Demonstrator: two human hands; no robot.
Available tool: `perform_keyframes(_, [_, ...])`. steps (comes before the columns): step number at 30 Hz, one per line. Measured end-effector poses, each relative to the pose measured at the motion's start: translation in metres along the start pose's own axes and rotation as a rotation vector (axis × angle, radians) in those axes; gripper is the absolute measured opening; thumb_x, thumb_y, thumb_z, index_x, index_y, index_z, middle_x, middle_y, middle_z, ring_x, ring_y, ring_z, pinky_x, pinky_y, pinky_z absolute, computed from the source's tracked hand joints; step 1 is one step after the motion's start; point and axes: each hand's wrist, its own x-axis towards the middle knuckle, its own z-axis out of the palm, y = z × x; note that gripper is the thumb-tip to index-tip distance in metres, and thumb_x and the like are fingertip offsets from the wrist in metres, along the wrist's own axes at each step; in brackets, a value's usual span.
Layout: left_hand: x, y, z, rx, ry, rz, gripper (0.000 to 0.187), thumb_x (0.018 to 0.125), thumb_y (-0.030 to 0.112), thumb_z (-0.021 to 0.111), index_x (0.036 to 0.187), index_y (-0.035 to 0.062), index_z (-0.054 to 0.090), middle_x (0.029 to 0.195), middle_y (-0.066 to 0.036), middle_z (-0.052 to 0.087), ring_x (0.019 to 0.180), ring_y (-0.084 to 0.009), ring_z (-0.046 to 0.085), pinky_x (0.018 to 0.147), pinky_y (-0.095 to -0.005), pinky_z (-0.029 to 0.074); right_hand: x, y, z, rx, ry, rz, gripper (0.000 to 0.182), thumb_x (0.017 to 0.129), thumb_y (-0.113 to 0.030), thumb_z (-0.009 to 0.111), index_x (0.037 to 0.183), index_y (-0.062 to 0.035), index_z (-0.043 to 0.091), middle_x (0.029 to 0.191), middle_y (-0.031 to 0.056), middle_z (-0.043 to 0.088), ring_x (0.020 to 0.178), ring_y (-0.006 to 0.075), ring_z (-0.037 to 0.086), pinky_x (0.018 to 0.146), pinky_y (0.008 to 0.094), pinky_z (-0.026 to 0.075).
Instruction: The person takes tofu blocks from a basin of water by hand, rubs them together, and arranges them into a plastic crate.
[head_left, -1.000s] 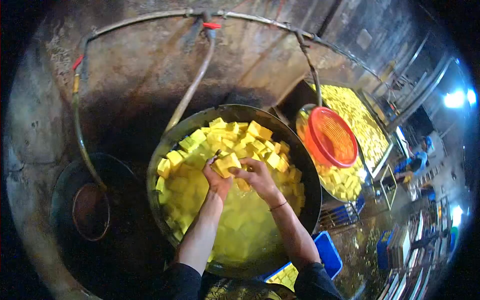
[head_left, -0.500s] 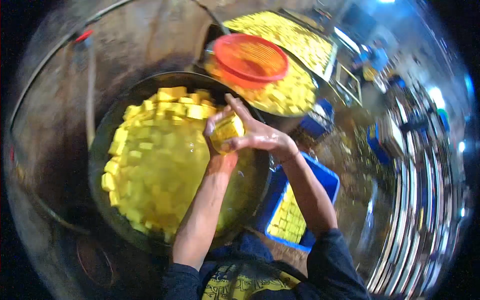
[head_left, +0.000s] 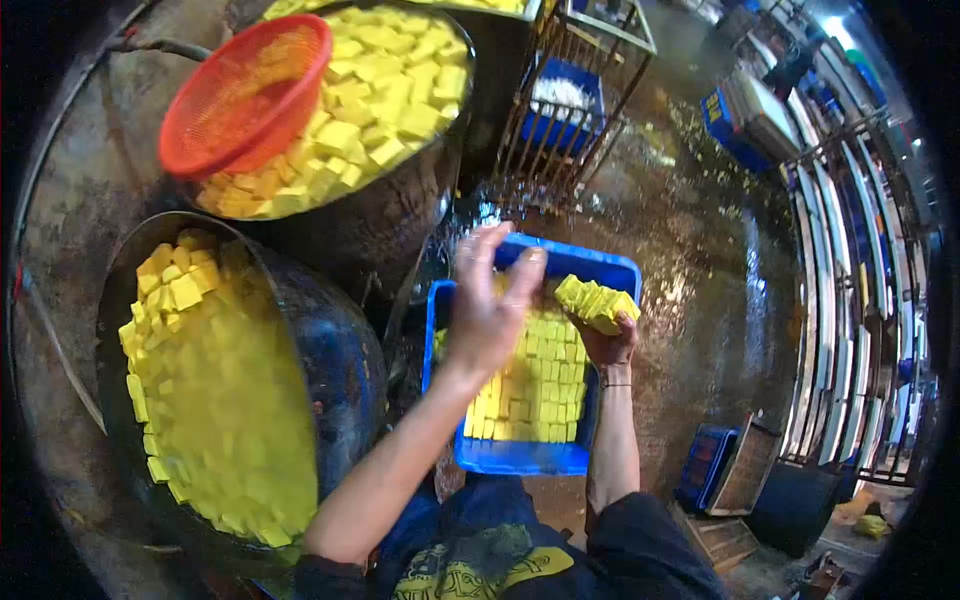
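Note:
My right hand (head_left: 612, 345) is closed around a short row of yellow blocks (head_left: 597, 302), above the right rim of a blue crate (head_left: 520, 458). Neat rows of yellow blocks (head_left: 545, 385) fill much of the crate. Over its left part hangs my left hand (head_left: 490, 310), blurred, its fingers apart and nothing visible in them. To the left, a large dark vat (head_left: 335, 350) contains yellow blocks (head_left: 215, 390) in cloudy yellow liquid.
A red basket (head_left: 245, 95) rests on yellow blocks in a second vat (head_left: 370, 225) at the upper left. Beyond the crate stands a rusty metal rack (head_left: 550, 155) by a blue bin of white material (head_left: 562, 98). Long stacked trays (head_left: 840, 300) line the right.
The view has swung right, and both hands have moved from the vat to the blue crate. They have parted; the yellow blocks are now in my right hand alone.

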Motion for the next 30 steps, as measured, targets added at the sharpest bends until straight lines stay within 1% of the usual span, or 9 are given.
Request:
perform_keyframes(4, [-0.007, -0.018, -0.027, 0.093, 0.006, 0.002, 0.036, 0.084, 0.011, 0.059, 0.117, 0.0005, 0.051, 0.121, -0.009, 0.051, 0.113, -0.0192, 0.048, 0.097, -0.0328, 0.04, -0.036, -0.005, -0.059, -0.147, 0.221, 0.203, 0.053, 0.073, -0.026, 0.064, 0.12, -0.0071, 0.05, 0.121, 0.0143, 0.053, 0.115, 0.0333, 0.049, 0.101, 0.0562, 0.035])
perform_keyframes(8, [-0.02, -0.011, -0.035, -0.073, 0.044, -0.083, 0.037, 0.082, 0.009, 0.062, 0.117, 0.0021, 0.052, 0.123, -0.008, 0.048, 0.11, -0.0178, 0.048, 0.087, -0.0302, 0.041, -0.102, -0.001, -0.093, -0.297, 0.559, 0.54, 0.043, 0.078, -0.017, 0.061, 0.118, -0.0034, 0.05, 0.107, 0.0102, 0.062, 0.102, 0.0274, 0.06, 0.09, 0.0343, 0.049])
perform_keyframes(12, [-0.032, 0.012, -0.056, -0.03, 0.028, -0.024, 0.046, 0.083, 0.011, 0.055, 0.125, -0.0038, 0.045, 0.128, -0.014, 0.048, 0.114, -0.0245, 0.051, 0.09, -0.035, 0.044, -0.133, 0.019, -0.077, -0.783, 0.414, 0.645, 0.042, 0.08, -0.023, 0.063, 0.113, 0.0, 0.051, 0.101, 0.0072, 0.061, 0.092, 0.0174, 0.061, 0.079, 0.0296, 0.05])
perform_keyframes(16, [-0.048, 0.045, -0.087, -0.134, 0.129, 0.047, 0.042, 0.082, 0.015, 0.057, 0.119, -0.0029, 0.05, 0.127, -0.015, 0.047, 0.108, -0.024, 0.053, 0.087, -0.0335, 0.045, -0.175, 0.106, -0.136, -2.174, 0.72, 0.894, 0.096, 0.06, -0.07, 0.062, 0.125, -0.001, 0.046, 0.145, 0.0277, 0.012, 0.128, 0.0575, 0.013, 0.1, 0.0677, 0.016])
perform_keyframes(19, [-0.059, 0.064, -0.142, -0.054, 0.212, 0.26, 0.045, 0.081, 0.016, 0.058, 0.12, -0.0026, 0.049, 0.127, -0.014, 0.047, 0.108, -0.0239, 0.053, 0.085, -0.0327, 0.045, -0.181, 0.14, -0.124, -2.089, 0.66, 1.264, 0.105, 0.066, -0.074, 0.055, 0.146, -0.0203, 0.015, 0.149, 0.0258, -0.004, 0.131, 0.0575, 0.0, 0.103, 0.067, 0.01])
perform_keyframes(23, [-0.094, 0.111, -0.25, 0.133, 0.491, 0.205, 0.039, 0.081, 0.007, 0.059, 0.118, 0.0, 0.051, 0.122, -0.008, 0.05, 0.106, -0.0184, 0.052, 0.082, -0.0297, 0.045, -0.189, 0.143, -0.166, -2.101, 0.535, 1.442, 0.109, 0.065, -0.079, 0.051, 0.147, -0.0205, 0.011, 0.147, 0.0285, -0.007, 0.134, 0.0486, 0.012, 0.108, 0.0572, 0.013])
perform_keyframes(27, [-0.148, 0.092, -0.338, 0.394, 0.487, 0.032, 0.041, 0.081, 0.008, 0.06, 0.12, 0.0029, 0.05, 0.12, -0.011, 0.052, 0.106, -0.0219, 0.053, 0.087, -0.0314, 0.045, -0.146, 0.116, -0.093, -2.286, 0.209, 0.869, 0.109, 0.065, -0.066, 0.067, 0.139, 0.0017, 0.024, 0.142, 0.031, 0.024, 0.13, 0.0452, 0.027, 0.108, 0.0463, 0.025])
perform_keyframes(29, [-0.173, 0.06, -0.362, 0.617, 0.319, -0.153, 0.037, 0.08, 0.01, 0.062, 0.115, 0.0067, 0.054, 0.115, -0.012, 0.053, 0.103, -0.0217, 0.054, 0.085, -0.0319, 0.046, -0.108, 0.111, 0.035, -2.203, 0.018, -0.075, 0.063, 0.071, -0.04, 0.075, 0.109, 0.0051, 0.053, 0.102, 0.026, 0.06, 0.1, 0.0376, 0.057, 0.086, 0.04, 0.046])
perform_keyframes(30, [-0.184, 0.036, -0.372, 0.718, 0.227, -0.192, 0.035, 0.079, 0.011, 0.063, 0.113, 0.0084, 0.055, 0.114, -0.012, 0.054, 0.102, -0.0214, 0.054, 0.084, -0.0326, 0.047, -0.097, 0.11, 0.139, -1.978, -0.096, -0.157, 0.051, 0.077, -0.031, 0.07, 0.109, 0.0047, 0.054, 0.105, 0.0229, 0.057, 0.102, 0.0334, 0.054, 0.088, 0.0413, 0.042])
